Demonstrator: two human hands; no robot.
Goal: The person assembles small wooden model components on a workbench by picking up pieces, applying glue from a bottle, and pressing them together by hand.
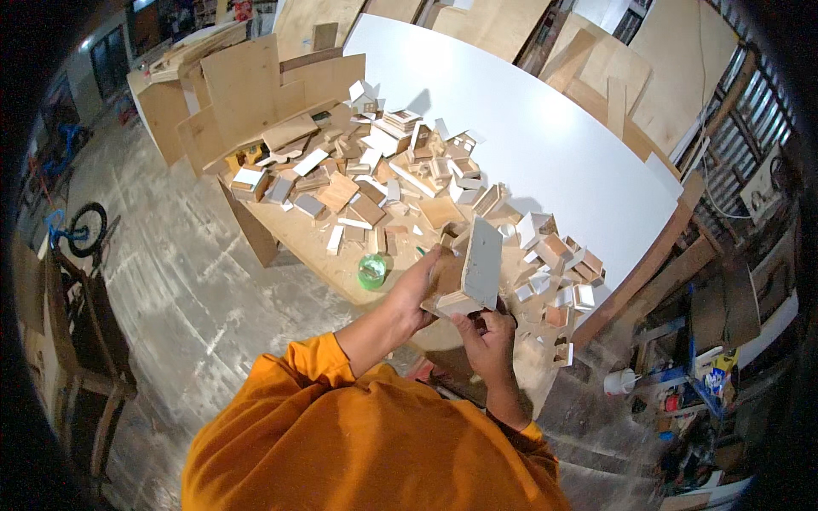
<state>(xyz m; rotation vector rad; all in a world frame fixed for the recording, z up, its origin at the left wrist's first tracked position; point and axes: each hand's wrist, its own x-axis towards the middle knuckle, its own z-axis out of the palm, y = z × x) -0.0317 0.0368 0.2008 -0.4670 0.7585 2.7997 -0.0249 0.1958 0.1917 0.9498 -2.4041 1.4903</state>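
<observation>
Both hands hold up a small wooden box (483, 264) with a flat grey panel on one side, just above the near part of the worktable (328, 271). My left hand (414, 291) is closed round its left side, the fingers partly hidden behind it. My right hand (492, 342) grips the lower right corner, thumb pressed near the bottom edge. A thin green tip of something shows by the left fingers; I cannot make out what it is. Left of the box, a round green tub (371, 272) with whitish contents stands on the table.
Wood offcuts (341, 192) and small white-and-wood model houses (364, 98) crowd the table. Another cluster of little houses (554, 249) lies at right. A large white board (503, 111) rises behind. Leaning wood sheets (243, 81) stand at far left. A white bucket (620, 381) is lower right.
</observation>
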